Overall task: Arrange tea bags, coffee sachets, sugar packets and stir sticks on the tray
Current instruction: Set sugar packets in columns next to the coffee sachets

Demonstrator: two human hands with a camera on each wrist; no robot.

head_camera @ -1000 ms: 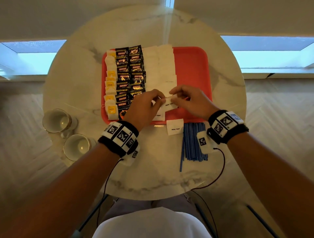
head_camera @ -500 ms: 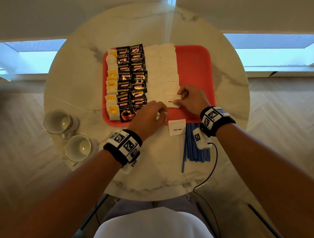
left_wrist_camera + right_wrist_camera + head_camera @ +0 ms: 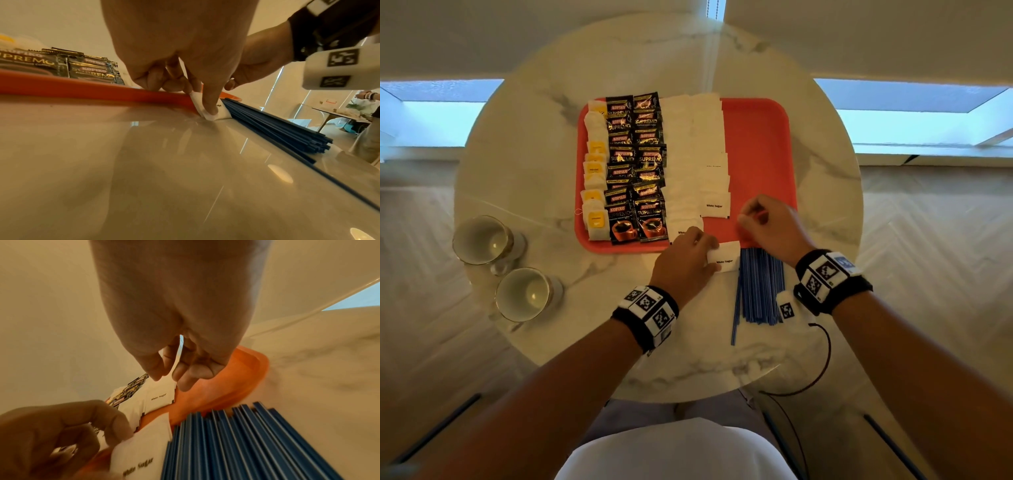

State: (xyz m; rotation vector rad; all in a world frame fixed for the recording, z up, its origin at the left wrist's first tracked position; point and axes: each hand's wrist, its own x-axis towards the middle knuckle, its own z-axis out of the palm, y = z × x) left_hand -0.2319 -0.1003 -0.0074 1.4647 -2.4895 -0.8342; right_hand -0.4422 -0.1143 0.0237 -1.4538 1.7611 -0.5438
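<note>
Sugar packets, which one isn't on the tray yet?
The sugar packet pinched by the left hand, lying on the table at the tray's near edge, beside the blue stir sticks. The other sugar packets lie in rows on the tray.

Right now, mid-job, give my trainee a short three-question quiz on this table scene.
1. True or false: the blue stir sticks lie on the red tray.
2. What does the left hand pinch? A) a coffee sachet B) a loose sugar packet C) a tea bag
3. Fill in: the right hand, holding nothing, hovers over the tray's bare ____ part.

Key: 1 false, they lie on the table; 2 B; 3 right.
</note>
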